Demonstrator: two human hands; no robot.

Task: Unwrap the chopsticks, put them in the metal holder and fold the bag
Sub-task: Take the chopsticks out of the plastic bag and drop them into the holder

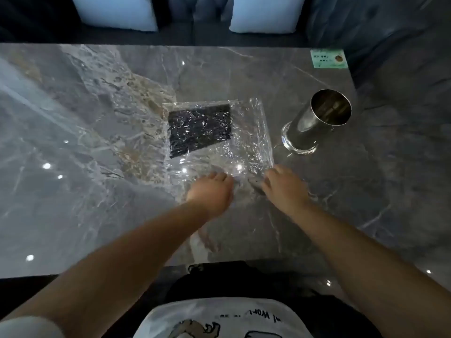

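A clear, crinkled plastic bag (246, 145) lies flat on the marble table, holding a bundle of black chopsticks (200, 129) in its far left part. My left hand (211, 193) and my right hand (284, 187) both rest at the bag's near edge, fingers curled on the plastic; the image is blurred there, so the exact grip is unclear. The shiny metal holder (317, 120) stands upright to the right of the bag, with nothing visible inside it.
The grey marble table (85, 167) stretches wide to the left. A small green card (329, 59) lies at the far right corner. Dark seating with two pale blue cushions (117, 11) runs behind the far edge.
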